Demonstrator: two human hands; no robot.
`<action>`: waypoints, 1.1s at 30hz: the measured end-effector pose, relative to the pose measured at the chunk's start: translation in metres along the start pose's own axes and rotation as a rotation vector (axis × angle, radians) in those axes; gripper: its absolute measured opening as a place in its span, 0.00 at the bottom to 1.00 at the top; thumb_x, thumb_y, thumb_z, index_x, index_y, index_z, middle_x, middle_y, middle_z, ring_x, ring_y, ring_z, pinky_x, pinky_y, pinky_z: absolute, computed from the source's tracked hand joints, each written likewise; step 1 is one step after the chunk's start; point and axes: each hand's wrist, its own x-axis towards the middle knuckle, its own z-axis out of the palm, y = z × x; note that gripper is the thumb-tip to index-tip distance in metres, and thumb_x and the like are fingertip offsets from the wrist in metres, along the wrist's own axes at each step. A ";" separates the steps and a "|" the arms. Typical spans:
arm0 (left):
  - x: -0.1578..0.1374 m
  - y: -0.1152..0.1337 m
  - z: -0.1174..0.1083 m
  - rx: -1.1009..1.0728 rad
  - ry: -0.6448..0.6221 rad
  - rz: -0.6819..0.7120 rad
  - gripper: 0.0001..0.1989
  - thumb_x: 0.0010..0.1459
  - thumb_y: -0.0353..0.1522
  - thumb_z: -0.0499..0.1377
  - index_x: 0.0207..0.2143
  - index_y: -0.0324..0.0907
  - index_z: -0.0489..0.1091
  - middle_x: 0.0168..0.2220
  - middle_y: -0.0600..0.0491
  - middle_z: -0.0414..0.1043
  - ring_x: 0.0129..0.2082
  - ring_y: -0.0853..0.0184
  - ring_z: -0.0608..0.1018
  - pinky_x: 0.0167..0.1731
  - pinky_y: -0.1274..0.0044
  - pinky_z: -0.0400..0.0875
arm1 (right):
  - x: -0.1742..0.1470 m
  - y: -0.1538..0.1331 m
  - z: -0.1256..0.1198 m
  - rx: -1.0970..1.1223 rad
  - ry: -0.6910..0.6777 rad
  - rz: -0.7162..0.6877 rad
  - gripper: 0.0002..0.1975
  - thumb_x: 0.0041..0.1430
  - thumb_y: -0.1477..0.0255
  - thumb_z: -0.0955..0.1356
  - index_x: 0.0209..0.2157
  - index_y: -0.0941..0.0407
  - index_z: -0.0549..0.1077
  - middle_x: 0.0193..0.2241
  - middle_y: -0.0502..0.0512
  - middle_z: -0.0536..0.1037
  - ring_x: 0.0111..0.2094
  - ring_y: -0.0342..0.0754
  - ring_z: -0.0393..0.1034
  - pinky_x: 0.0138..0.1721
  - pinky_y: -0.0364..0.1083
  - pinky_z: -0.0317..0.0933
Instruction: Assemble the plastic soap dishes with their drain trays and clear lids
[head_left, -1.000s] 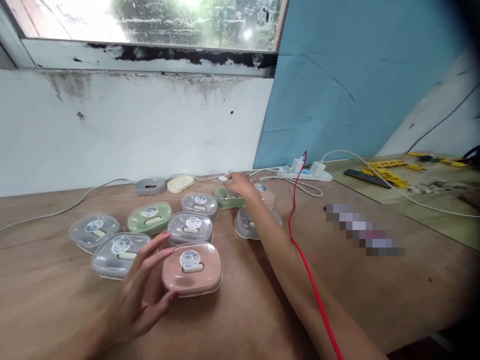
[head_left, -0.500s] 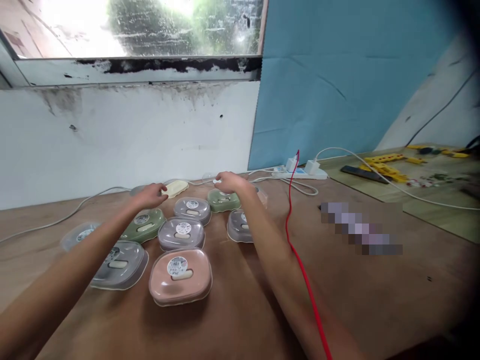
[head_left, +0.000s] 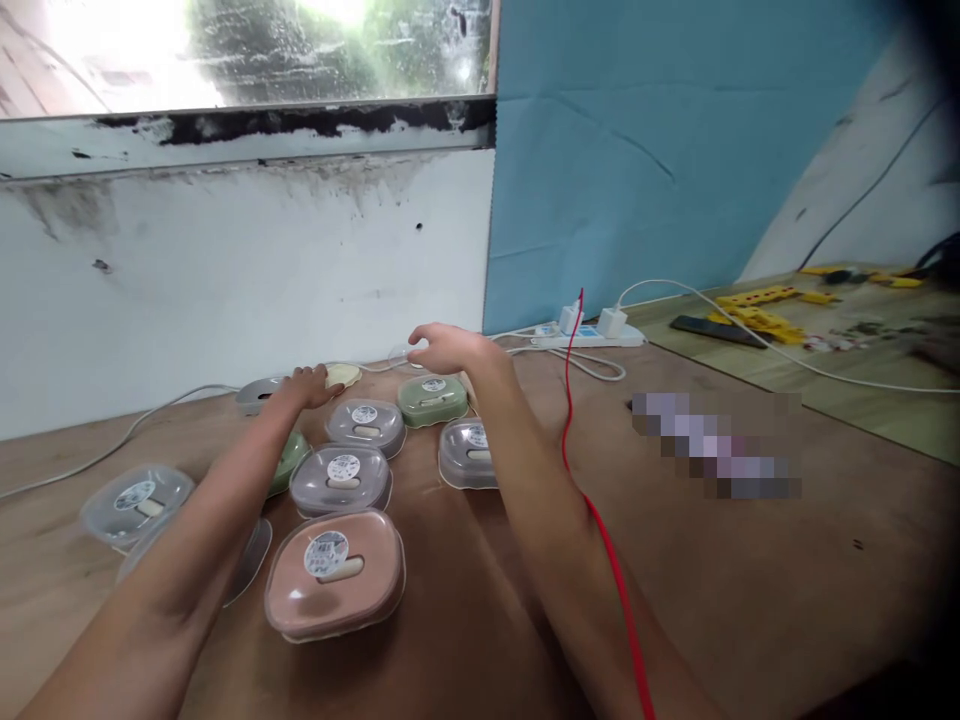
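My left hand reaches to the back of the table, its fingers apart at the near left edge of a flat cream-coloured piece; whether they touch it I cannot tell. My right hand hovers above a green lidded box, fingers and thumb apart with nothing between them. A clear piece lies just behind its fingertips. Nearer stand grey boxes with clear lids and round labels, a pink one at the front, and another green box partly hidden by my left forearm.
A red cable runs over the table beside my right forearm. White cords lead to a power strip with plugs at the back. A blurred-out object lies to the right, with yellow parts farther off. A wall closes the back.
My right hand has lifted and moved slightly left, uncovering more of the green box. My left hand has turned down beside the cream-coloured piece. The view has shifted a little.
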 end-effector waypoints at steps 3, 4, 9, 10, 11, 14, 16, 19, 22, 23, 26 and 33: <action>0.009 0.001 -0.001 -0.001 -0.058 -0.046 0.20 0.72 0.39 0.64 0.61 0.40 0.72 0.59 0.43 0.74 0.54 0.55 0.80 0.52 0.59 0.80 | -0.001 0.003 -0.002 0.018 0.005 -0.025 0.24 0.68 0.68 0.68 0.64 0.50 0.73 0.68 0.61 0.73 0.66 0.65 0.70 0.68 0.69 0.58; 0.011 0.001 -0.002 -0.005 -0.076 -0.052 0.20 0.72 0.39 0.64 0.61 0.40 0.72 0.59 0.43 0.74 0.54 0.55 0.80 0.52 0.59 0.80 | 0.000 0.004 -0.002 0.023 0.006 -0.028 0.24 0.68 0.68 0.68 0.64 0.50 0.73 0.68 0.61 0.73 0.65 0.66 0.70 0.68 0.69 0.59; 0.012 -0.007 -0.012 -0.063 -0.119 -0.037 0.22 0.72 0.41 0.64 0.61 0.40 0.71 0.59 0.43 0.75 0.54 0.55 0.80 0.53 0.59 0.79 | 0.004 0.007 0.001 0.031 -0.003 -0.027 0.25 0.66 0.63 0.71 0.63 0.49 0.73 0.69 0.62 0.71 0.65 0.69 0.70 0.66 0.70 0.60; 0.010 -0.010 -0.016 -0.082 -0.123 -0.024 0.25 0.70 0.44 0.65 0.61 0.40 0.71 0.59 0.42 0.75 0.55 0.53 0.80 0.54 0.60 0.78 | 0.004 0.007 0.001 0.029 -0.007 -0.030 0.25 0.65 0.63 0.71 0.63 0.49 0.73 0.68 0.62 0.72 0.65 0.69 0.70 0.66 0.70 0.60; 0.009 -0.013 -0.022 -0.101 -0.124 -0.009 0.29 0.66 0.48 0.66 0.61 0.40 0.71 0.59 0.41 0.76 0.56 0.50 0.80 0.54 0.61 0.77 | 0.005 0.006 0.002 0.027 -0.012 -0.033 0.25 0.66 0.63 0.71 0.63 0.49 0.73 0.68 0.61 0.72 0.65 0.69 0.70 0.66 0.69 0.60; -0.004 -0.021 -0.045 -0.160 -0.104 0.033 0.42 0.55 0.58 0.67 0.61 0.39 0.70 0.58 0.35 0.78 0.56 0.40 0.80 0.51 0.62 0.75 | 0.005 0.003 0.004 0.015 -0.030 -0.046 0.24 0.68 0.64 0.69 0.64 0.50 0.73 0.68 0.62 0.72 0.65 0.68 0.70 0.66 0.68 0.61; -0.023 -0.023 -0.062 -0.212 -0.076 0.080 0.45 0.54 0.61 0.63 0.62 0.39 0.68 0.58 0.34 0.77 0.54 0.41 0.80 0.49 0.62 0.75 | 0.004 0.001 0.005 0.007 -0.047 -0.055 0.28 0.68 0.62 0.71 0.67 0.51 0.71 0.69 0.63 0.71 0.66 0.68 0.69 0.65 0.68 0.62; -0.063 -0.014 -0.082 -0.310 -0.030 0.221 0.44 0.54 0.62 0.62 0.62 0.44 0.66 0.59 0.42 0.77 0.54 0.51 0.81 0.49 0.69 0.74 | 0.004 -0.001 0.007 0.048 -0.116 -0.159 0.55 0.55 0.54 0.80 0.76 0.49 0.55 0.73 0.64 0.65 0.69 0.67 0.66 0.65 0.62 0.65; -0.108 0.004 -0.093 -0.407 0.042 0.462 0.41 0.50 0.58 0.67 0.57 0.42 0.67 0.52 0.42 0.80 0.47 0.52 0.81 0.44 0.68 0.73 | 0.003 -0.005 0.011 0.138 -0.161 -0.353 0.70 0.42 0.53 0.84 0.79 0.47 0.47 0.76 0.62 0.58 0.73 0.63 0.60 0.65 0.56 0.65; -0.121 0.010 -0.095 -0.431 0.077 0.501 0.39 0.51 0.57 0.67 0.56 0.42 0.67 0.50 0.43 0.80 0.45 0.53 0.82 0.42 0.68 0.73 | 0.003 -0.008 0.013 0.146 -0.168 -0.395 0.68 0.41 0.54 0.85 0.78 0.47 0.51 0.76 0.61 0.59 0.72 0.63 0.61 0.65 0.55 0.66; -0.153 0.021 -0.097 -0.465 0.139 0.491 0.37 0.53 0.55 0.68 0.55 0.41 0.66 0.48 0.43 0.79 0.43 0.53 0.81 0.41 0.67 0.73 | -0.003 -0.017 0.014 0.088 -0.242 -0.451 0.49 0.44 0.55 0.83 0.67 0.46 0.71 0.65 0.55 0.75 0.61 0.61 0.73 0.57 0.54 0.70; -0.249 0.030 -0.050 -0.467 0.387 0.632 0.26 0.75 0.44 0.53 0.69 0.46 0.57 0.66 0.40 0.67 0.66 0.48 0.72 0.63 0.57 0.70 | -0.015 -0.010 -0.003 -0.041 -0.261 -0.232 0.26 0.47 0.45 0.80 0.37 0.51 0.83 0.32 0.51 0.78 0.35 0.52 0.73 0.36 0.49 0.64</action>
